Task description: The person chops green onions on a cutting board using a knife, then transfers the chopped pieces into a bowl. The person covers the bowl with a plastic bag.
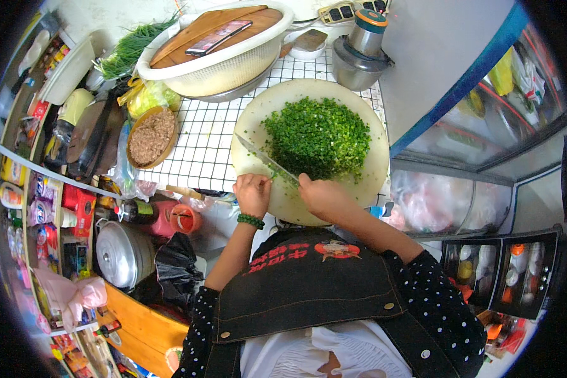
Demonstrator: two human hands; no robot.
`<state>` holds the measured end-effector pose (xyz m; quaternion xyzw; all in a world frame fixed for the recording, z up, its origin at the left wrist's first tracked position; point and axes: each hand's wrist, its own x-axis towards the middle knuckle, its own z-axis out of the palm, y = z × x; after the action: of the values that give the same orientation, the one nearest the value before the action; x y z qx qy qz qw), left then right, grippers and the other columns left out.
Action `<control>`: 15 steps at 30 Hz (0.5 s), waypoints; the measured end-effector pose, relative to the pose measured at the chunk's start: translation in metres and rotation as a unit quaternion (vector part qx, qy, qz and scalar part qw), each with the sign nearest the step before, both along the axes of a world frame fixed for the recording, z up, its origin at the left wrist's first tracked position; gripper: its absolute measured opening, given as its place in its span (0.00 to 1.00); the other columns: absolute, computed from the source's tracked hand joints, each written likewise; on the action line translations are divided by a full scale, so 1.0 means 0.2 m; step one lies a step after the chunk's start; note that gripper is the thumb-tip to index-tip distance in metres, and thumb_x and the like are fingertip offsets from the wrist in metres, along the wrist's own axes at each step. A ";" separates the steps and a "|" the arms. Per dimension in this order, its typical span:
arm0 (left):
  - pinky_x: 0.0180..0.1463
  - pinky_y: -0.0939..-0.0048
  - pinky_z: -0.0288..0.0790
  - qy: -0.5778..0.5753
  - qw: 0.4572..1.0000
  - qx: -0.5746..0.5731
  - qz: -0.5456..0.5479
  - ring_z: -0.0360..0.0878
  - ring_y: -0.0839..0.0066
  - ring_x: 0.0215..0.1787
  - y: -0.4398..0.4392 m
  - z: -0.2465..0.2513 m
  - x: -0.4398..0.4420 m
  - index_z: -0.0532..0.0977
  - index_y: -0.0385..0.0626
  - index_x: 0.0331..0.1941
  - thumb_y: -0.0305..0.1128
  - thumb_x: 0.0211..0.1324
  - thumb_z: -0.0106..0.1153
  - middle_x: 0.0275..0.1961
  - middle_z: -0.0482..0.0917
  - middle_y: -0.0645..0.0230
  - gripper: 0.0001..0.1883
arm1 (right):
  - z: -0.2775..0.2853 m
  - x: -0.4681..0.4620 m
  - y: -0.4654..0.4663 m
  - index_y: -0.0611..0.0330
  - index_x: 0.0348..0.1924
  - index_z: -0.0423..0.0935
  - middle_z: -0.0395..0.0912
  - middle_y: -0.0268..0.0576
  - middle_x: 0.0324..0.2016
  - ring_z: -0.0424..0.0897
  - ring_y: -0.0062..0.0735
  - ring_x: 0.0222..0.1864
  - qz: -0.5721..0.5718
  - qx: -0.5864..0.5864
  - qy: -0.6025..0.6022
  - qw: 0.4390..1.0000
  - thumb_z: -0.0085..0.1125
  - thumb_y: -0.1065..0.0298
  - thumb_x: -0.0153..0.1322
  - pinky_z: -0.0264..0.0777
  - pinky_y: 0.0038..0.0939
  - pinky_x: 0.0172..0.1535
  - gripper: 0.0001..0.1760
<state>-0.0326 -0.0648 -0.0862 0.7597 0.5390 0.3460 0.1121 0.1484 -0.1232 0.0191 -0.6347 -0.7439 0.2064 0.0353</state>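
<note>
A round, pale cutting board (250, 113) lies before me on a table with a checked cover. Finely chopped green chives or scallions (319, 134) are heaped over its middle and right. My right hand (323, 196) grips a kitchen knife (269, 158) near the board's front; the blade slants up to the left, along the heap's edge. The handle is hidden in my fist. At the board's left front edge, my left hand (253, 191) has its fingers bunched together. A small bit of green (273, 175) shows at its fingertips, close to the blade.
Left of the board stands a bowl of minced meat (152, 137). Behind are a white colander (212, 78) topped by a wooden lid and a phone (219, 38), and a food chopper (363, 52). Whole green stalks (134, 49) lie back left. A glass-doored cabinet (482, 108) borders the right.
</note>
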 end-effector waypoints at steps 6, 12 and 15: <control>0.46 0.62 0.62 -0.017 1.000 -0.017 0.000 0.71 0.63 0.43 -0.01 0.04 -0.01 0.77 0.48 0.25 0.30 0.47 0.61 0.32 0.78 0.68 0.02 | 0.00 0.02 0.00 0.66 0.38 0.66 0.78 0.59 0.23 0.80 0.58 0.28 -0.040 -0.006 0.017 0.999 0.46 0.70 0.66 0.74 0.52 0.32 0.10; 0.50 0.62 0.62 -0.133 0.986 0.104 -0.011 0.71 0.61 0.43 0.01 0.22 -0.06 0.74 0.45 0.26 0.20 0.46 0.52 0.32 0.77 0.65 0.05 | 0.03 0.04 -0.01 0.66 0.37 0.65 0.77 0.61 0.25 0.78 0.62 0.29 -0.025 -0.046 0.111 0.992 0.43 0.66 0.70 0.72 0.55 0.33 0.11; 0.50 0.62 0.62 -0.125 0.985 0.109 -0.040 0.70 0.62 0.42 0.03 0.31 -0.07 0.75 0.44 0.27 0.20 0.46 0.51 0.33 0.77 0.64 0.06 | 0.02 0.05 -0.02 0.65 0.37 0.65 0.77 0.62 0.25 0.78 0.63 0.29 -0.026 -0.053 0.097 0.993 0.42 0.63 0.71 0.71 0.56 0.34 0.12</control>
<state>-0.0460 -0.0594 -0.0243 0.7391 0.4491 0.4901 0.1088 0.1578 -0.1270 0.0240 -0.6319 -0.7079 0.3055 0.0788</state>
